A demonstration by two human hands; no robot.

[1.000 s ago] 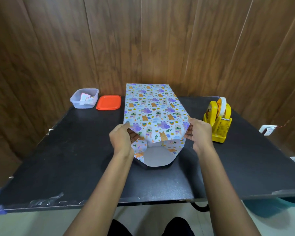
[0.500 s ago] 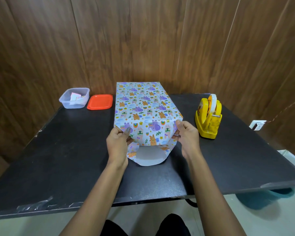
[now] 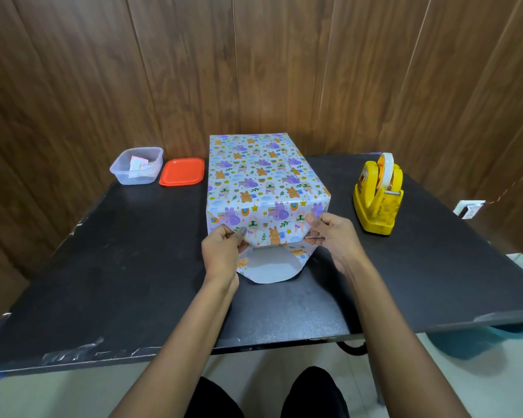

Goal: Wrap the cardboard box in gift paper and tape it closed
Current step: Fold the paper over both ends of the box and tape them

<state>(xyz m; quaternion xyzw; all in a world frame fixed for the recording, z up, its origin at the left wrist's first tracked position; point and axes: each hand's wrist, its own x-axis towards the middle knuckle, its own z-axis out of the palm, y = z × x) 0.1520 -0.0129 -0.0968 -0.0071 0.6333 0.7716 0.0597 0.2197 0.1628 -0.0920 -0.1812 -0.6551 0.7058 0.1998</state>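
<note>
Two hands worked at the near end of the cardboard box [image 3: 255, 176]. It stood on the black table [image 3: 127, 267], in the middle and toward the back. The gift paper [image 3: 272, 218] covered its top and the sides that could be seen; no bare cardboard showed. The left hand [image 3: 221, 256] pinched the left corner of the paper at the near end, thumb on top and the fingers curled under the edge. The right hand [image 3: 334, 238] pinched the right corner in the same way, thumb pressed on the printed side. Between them the upper flap [image 3: 269, 236] was folded down over the end. The lower flap [image 3: 269, 270] lay flat on the table with its white side up, not yet lifted.

As far as I could judge, the long wrap around the body was finished. A seam line ran along the top near the right edge, though whether tape held it I could not tell. The near end was only half folded and no tape was visible on it. The far end was hidden. The yellow tape dispenser [image 3: 378, 197] stood apart to the right, untouched by either hand. A clear plastic container [image 3: 136, 165] and an orange lid [image 3: 181, 171] sat side by side at the back left.
</note>
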